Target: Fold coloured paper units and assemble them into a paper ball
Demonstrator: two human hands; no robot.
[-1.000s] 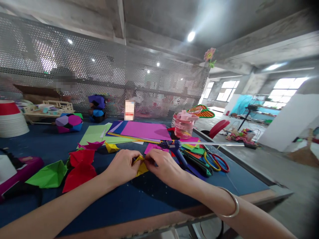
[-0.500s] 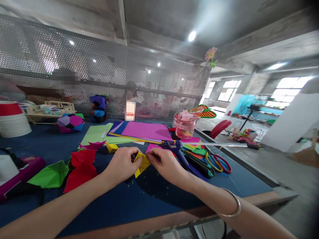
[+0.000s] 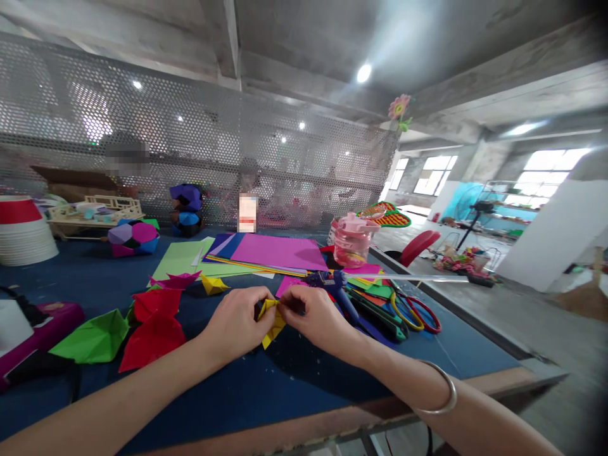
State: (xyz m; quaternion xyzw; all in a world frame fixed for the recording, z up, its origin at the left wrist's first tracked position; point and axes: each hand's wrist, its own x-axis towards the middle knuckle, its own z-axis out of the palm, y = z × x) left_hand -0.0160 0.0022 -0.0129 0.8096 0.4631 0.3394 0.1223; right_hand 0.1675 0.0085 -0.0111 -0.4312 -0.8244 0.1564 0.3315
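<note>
Over blue surface, left hand and right hand pinch folded yellow paper; glue gun lies just beyond right hand.

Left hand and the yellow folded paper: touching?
Touching. The head view shows the left hand pinching the yellow folded paper, its thumb lying over the paper.

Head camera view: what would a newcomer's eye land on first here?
Probably the yellow folded paper at the centre, pinched between the left hand and right hand. Next, the bright red folded paper and green folded paper on the blue tabletop to the left. Beyond the hands, a magenta sheet tops a paper stack, with a pink-lidded jar to its right.
</note>
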